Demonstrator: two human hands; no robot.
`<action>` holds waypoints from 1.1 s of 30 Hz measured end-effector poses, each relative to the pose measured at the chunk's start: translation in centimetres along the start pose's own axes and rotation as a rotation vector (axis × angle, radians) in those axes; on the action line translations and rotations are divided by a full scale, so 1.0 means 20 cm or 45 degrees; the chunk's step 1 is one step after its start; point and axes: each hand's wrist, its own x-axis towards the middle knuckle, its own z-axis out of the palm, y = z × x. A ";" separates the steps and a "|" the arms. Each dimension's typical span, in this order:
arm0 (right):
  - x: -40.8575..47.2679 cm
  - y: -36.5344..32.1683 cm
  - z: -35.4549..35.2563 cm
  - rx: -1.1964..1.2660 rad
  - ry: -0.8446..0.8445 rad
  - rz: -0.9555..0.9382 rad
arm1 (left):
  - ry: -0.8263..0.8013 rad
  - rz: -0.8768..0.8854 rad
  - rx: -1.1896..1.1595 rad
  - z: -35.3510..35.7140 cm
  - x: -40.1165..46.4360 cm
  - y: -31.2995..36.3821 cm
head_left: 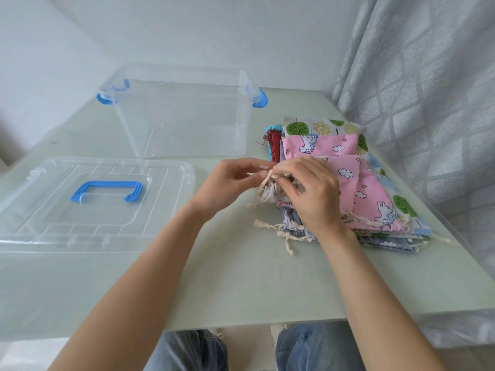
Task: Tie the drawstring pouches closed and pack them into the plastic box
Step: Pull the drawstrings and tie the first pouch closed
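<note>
A pile of printed drawstring pouches [348, 167] lies on the right of the pale green table; pink ones with clouds and animals are on top. Both hands meet at the pile's left edge over a cream patterned pouch [267, 192] with a gathered mouth. My left hand [235, 180] pinches its cream drawstring [263, 175] with fingertips. My right hand [305, 194] lies over the pouch, fingers curled onto the gathered mouth and cord. The clear plastic box [150, 124] with blue latches stands open behind my left hand, nothing visible inside it.
The box's clear lid [160, 199] with a blue handle lies flat at the front left. Loose cream cord ends [288, 236] trail from the pile's near edge. A grey patterned curtain [428, 103] hangs along the table's right side. White walls stand behind.
</note>
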 end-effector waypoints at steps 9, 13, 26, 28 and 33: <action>-0.02 0.04 0.00 0.178 -0.016 0.086 | 0.079 -0.003 0.136 -0.01 -0.01 0.01; -0.03 0.04 -0.01 0.268 -0.001 0.271 | 0.178 0.041 0.358 -0.03 0.00 0.01; -0.08 0.06 -0.03 0.670 -0.128 0.886 | 0.441 0.029 0.471 -0.03 -0.01 -0.02; -0.08 0.06 -0.04 0.656 -0.114 0.858 | 0.506 0.014 0.493 -0.03 -0.01 -0.01; -0.07 0.05 -0.05 0.668 -0.110 0.853 | 0.546 -0.001 0.416 -0.02 -0.01 -0.02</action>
